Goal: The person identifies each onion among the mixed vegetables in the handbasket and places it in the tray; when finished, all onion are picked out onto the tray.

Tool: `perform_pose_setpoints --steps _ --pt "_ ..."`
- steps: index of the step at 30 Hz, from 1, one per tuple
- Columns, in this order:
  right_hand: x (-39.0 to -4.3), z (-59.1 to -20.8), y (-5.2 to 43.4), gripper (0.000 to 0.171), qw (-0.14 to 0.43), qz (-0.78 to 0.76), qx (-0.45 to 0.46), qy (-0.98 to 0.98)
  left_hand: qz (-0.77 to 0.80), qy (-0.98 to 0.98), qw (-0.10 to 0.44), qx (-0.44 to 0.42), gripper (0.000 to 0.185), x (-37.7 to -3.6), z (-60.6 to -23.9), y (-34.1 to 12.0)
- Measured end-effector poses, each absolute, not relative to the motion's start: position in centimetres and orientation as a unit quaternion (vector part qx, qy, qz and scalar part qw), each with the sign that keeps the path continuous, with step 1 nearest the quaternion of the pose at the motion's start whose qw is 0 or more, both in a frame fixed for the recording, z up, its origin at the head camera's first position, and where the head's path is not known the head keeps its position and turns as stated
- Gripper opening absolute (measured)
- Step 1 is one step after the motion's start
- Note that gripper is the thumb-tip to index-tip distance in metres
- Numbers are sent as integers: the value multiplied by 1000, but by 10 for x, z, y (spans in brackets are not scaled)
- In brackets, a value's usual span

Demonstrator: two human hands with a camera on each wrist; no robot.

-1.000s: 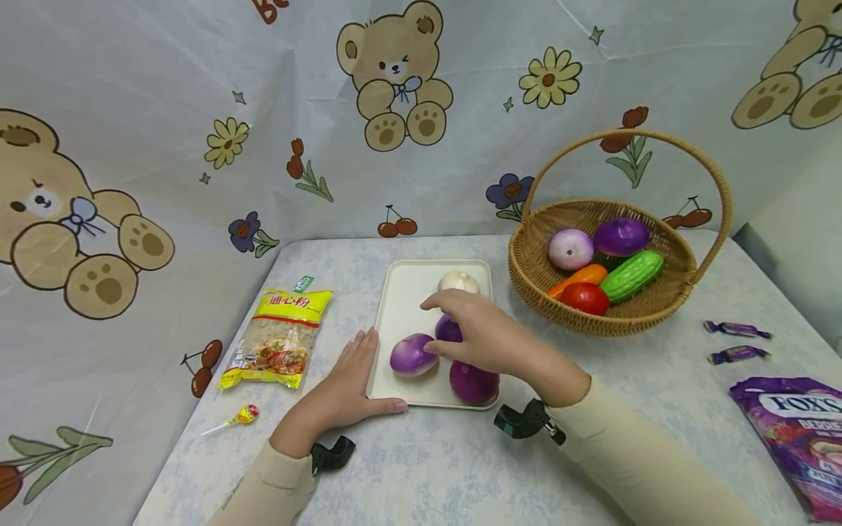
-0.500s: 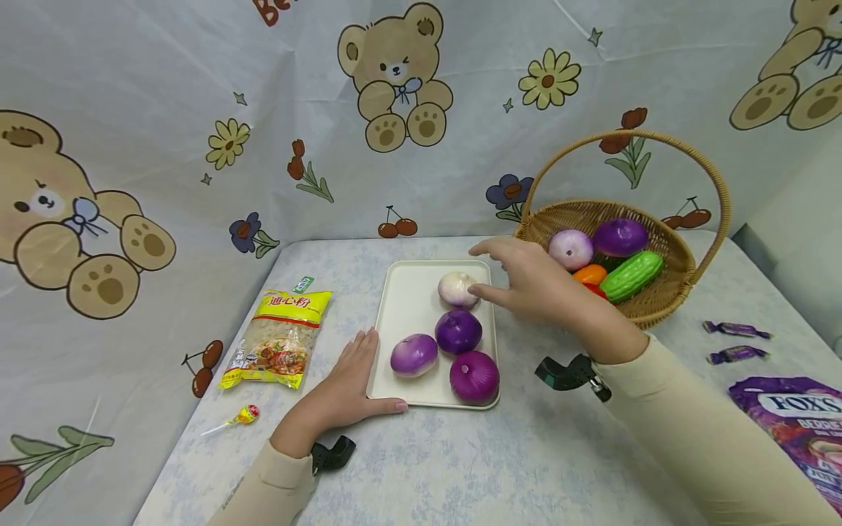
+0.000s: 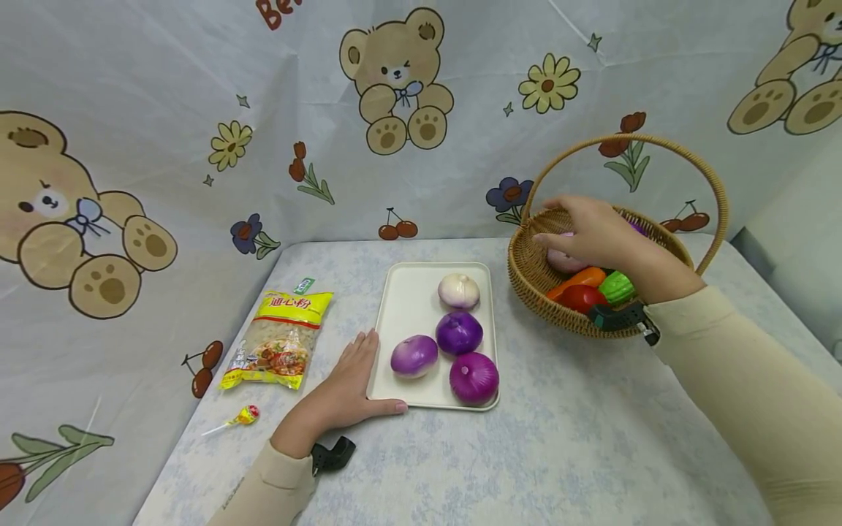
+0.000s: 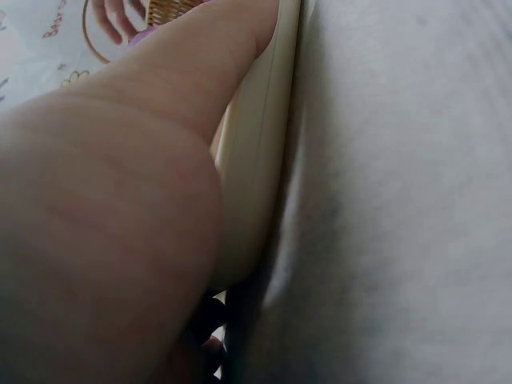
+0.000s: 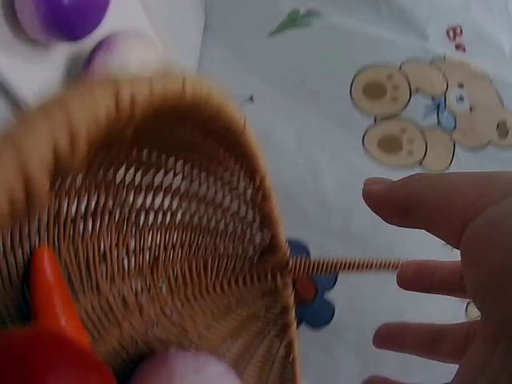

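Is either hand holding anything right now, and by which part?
Nothing is held. The right hand hovers open over the pale onion in the basket; the left hand lies flat against the tray edge.

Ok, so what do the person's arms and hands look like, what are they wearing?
Both hands are bare. The left hand and right hand come out of long cream sleeves. A small black camera unit sits at the left wrist, and another black one at the right wrist.

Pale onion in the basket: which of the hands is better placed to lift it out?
Right. The right hand hovers open inside the basket, over the pale onion; the left hand lies flat against the tray.
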State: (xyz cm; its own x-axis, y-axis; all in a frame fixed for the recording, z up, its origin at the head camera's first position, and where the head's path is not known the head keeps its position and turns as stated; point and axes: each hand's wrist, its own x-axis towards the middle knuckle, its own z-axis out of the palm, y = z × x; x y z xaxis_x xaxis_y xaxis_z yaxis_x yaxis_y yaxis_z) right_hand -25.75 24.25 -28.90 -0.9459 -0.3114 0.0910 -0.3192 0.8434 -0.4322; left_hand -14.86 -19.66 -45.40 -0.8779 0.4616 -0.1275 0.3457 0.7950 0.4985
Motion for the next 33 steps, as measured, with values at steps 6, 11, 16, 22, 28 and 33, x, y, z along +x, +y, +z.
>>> perform_pose_setpoints --steps 6,11,16,22,28,33 --pt "-271 -295 277 84 -12 203 120 -972 242 938 121 216 142 -149 -456 -197" --pt "-278 -297 297 89 1 186 106 -977 241 938 124 217 142 -148 -455 -197" --pt "-280 -299 308 91 8 186 104 -977 241 938 122 217 142 -148 -454 -197" --pt "-282 -302 312 91 1 180 103 -978 237 939 121 219 143 -149 -456 -198" --pt "-281 -304 312 90 -12 174 103 -979 234 939 121 219 142 -149 -456 -198" --pt "-282 -308 312 87 -19 168 109 -980 236 939 122 217 142 -148 -455 -198"
